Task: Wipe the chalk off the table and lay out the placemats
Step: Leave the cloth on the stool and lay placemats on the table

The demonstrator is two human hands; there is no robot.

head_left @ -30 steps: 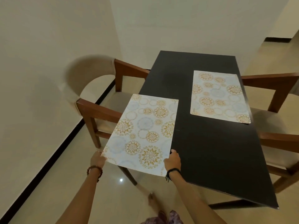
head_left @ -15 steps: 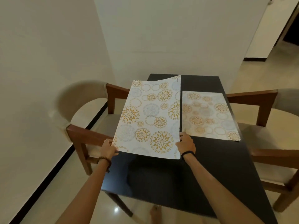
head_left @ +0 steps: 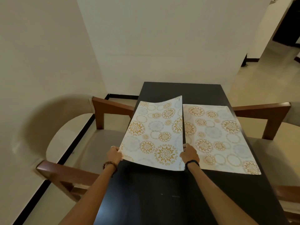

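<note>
Both hands, left hand (head_left: 115, 154) and right hand (head_left: 189, 153), pinch the floral white-and-gold placemat (head_left: 154, 133), fingers clamped on its near corners. Lowered carelessly, it could overlap the second floral placemat (head_left: 217, 137) or overhang the black rectangular table (head_left: 146, 200).

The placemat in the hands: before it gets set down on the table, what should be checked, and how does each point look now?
1. Grip: left hand and right hand each pinch a near corner of the held placemat: ok.
2. Lying flat: far edge curls up, near edge lifted: not ok.
3. Spacing from the laid placemat: narrow gap, no overlap seen: ok.
4. On the table: left edge seems to overhang: not ok.
5. Chalk under it: hidden: cannot tell.
</note>
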